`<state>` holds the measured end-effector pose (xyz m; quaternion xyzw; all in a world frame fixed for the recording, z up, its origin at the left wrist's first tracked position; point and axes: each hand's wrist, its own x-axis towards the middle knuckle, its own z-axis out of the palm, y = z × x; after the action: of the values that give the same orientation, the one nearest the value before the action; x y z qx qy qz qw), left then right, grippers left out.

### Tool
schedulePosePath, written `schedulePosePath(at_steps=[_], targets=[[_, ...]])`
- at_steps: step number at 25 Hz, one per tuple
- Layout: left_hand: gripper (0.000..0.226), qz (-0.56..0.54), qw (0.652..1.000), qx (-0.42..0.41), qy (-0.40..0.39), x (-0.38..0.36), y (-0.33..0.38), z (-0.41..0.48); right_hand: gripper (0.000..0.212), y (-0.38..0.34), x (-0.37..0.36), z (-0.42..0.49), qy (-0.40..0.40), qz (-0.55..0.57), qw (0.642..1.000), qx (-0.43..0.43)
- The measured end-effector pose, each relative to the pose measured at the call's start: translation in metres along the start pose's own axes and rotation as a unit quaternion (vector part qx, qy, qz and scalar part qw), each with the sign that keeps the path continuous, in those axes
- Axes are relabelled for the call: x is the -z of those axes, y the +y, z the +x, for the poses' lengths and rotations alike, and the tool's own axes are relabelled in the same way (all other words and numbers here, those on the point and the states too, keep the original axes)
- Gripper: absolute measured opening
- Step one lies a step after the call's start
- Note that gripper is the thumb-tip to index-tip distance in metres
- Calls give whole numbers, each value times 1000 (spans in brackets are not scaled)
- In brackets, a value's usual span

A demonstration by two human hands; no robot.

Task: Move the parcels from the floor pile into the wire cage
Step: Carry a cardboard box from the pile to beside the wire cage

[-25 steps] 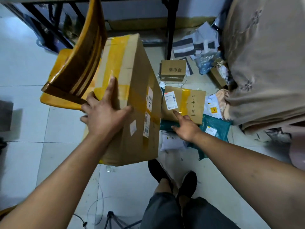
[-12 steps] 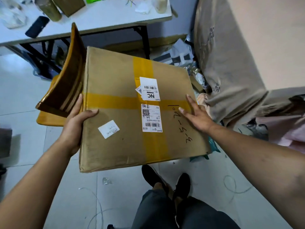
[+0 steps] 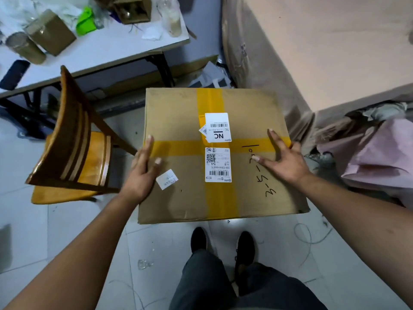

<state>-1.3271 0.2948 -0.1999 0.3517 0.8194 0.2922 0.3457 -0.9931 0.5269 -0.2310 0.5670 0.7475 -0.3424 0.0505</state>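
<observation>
Parcel (image 3: pixel 178 121): taped cardboard box, held above the floor.
Left hand (image 3: pixel 143 173): straight fingers pressed its left edge.
Right hand (image 3: pixel 283 162): spread flat on top.

The person has a bare left hand (image 3: pixel 143 175) and right hand (image 3: pixel 286 164), forearms (image 3: pixel 89 242) uncovered to the frame edge, dark grey trousers (image 3: pixel 212 285) and black low-cut shoes (image 3: pixel 198 240).
</observation>
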Motion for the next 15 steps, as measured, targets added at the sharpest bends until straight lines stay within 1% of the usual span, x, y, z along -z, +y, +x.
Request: schedulePosePath(at_steps=[2, 4, 7, 10, 11, 15], targets=[[61, 33, 999, -2, -36, -6, 8, 6, 99, 10, 6, -12, 13, 9, 1000, -19], [54, 66, 996, -11, -67, -9, 15, 12, 100, 20, 7, -29, 26, 28, 998, -47], [50, 82, 990, -20, -111, -13, 23, 20, 101, 34, -3, -61, 42, 43, 993, -97], [75, 80, 983, -11, -166, -18, 24, 33, 104, 46, -16, -90, 55, 62, 987, -141], [78, 96, 977, -15, -188, -21, 24, 36, 106, 51, -23, -100, 62, 73, 983, -157], [80, 141, 956, -58, -250, -43, 24, 44, 111, 70, -50, -149, 91, 121, 966, -208]])
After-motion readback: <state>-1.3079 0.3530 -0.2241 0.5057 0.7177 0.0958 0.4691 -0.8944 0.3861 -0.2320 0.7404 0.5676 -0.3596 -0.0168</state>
